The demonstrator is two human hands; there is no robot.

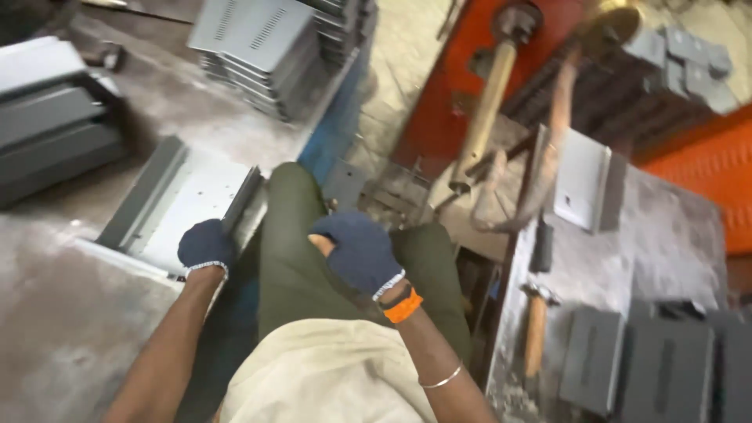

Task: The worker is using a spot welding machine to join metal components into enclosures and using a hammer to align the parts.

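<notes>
The worn grey counter (70, 313) on the left carries a bent sheet-metal tray (184, 204), a stack of slotted metal covers (258, 47) and dark boxes (47, 117). The counter (666, 235) on the right holds a hammer (536, 329), dark panels (666, 360) and a white bracket (583, 180).

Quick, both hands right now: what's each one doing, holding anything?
Left hand: gloved, closed on the edge of the grey sheet-metal tray.
Right hand: gloved, curled loosely above the lap, nothing visible in it; whether it grips something cannot be told.
</notes>
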